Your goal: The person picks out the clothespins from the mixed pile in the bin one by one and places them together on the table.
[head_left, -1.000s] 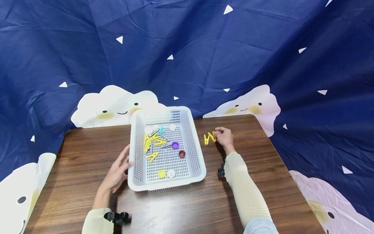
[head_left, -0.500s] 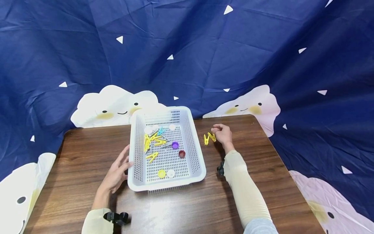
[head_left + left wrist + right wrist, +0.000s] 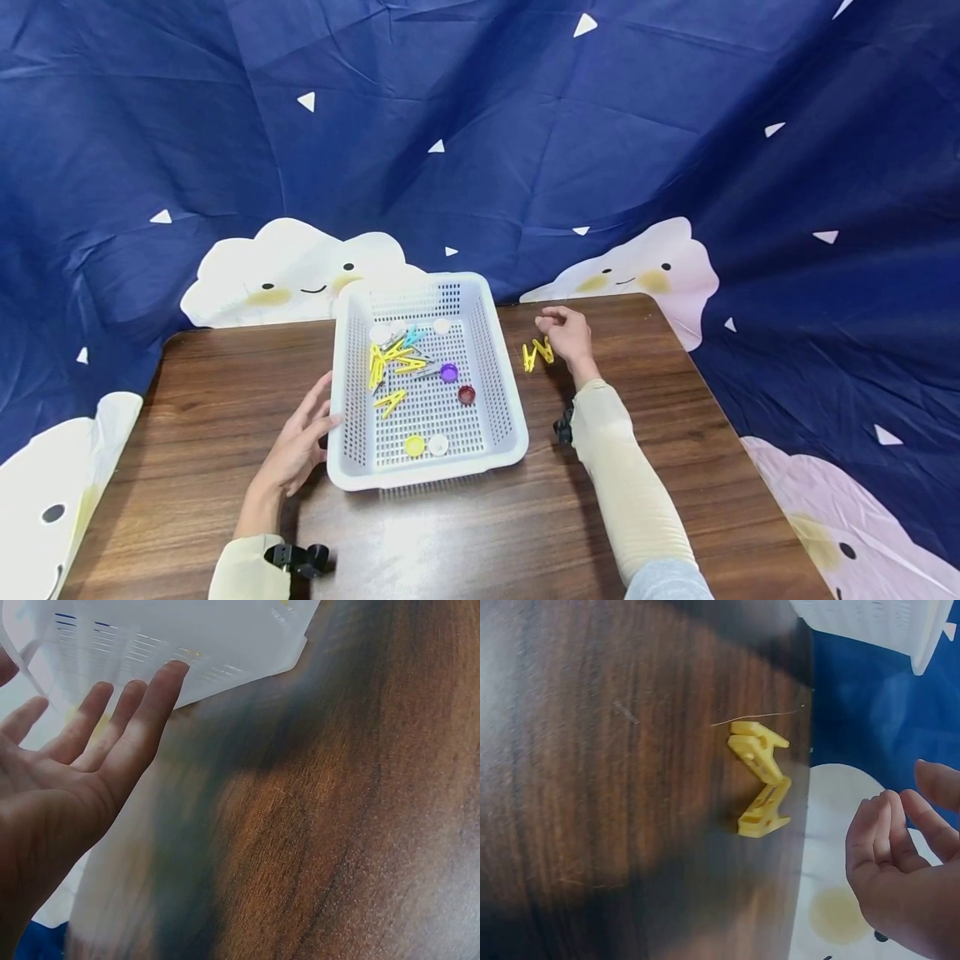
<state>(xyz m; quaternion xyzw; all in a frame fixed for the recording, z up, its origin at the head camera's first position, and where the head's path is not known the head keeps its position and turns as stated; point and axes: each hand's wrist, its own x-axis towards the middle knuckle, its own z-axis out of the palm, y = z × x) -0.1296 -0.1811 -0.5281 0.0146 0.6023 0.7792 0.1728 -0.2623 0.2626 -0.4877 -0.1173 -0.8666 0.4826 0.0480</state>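
Note:
A white perforated basket (image 3: 504,433) stands mid-table, also seen as the basket (image 3: 180,645) in the left wrist view. It holds several yellow clothespins (image 3: 390,367), a blue one and several bottle caps. My left hand (image 3: 300,442) lies open with straight fingers (image 3: 150,705) against the basket's left wall. Two yellow clothespins (image 3: 537,353) lie on the table right of the basket; the same clothespins (image 3: 759,777) show in the right wrist view. My right hand (image 3: 566,333) hovers just beside them, its fingers (image 3: 885,832) loosely curled and holding nothing.
The brown wooden table (image 3: 480,525) is backed by a dark blue cloth (image 3: 480,150) with white clouds. Its right edge runs near my right hand. Bare wood lies in front of the basket.
My right hand has let go of the yellow clothespins and lifted slightly away toward the back. The pins stay on the table. My left hand has not moved.

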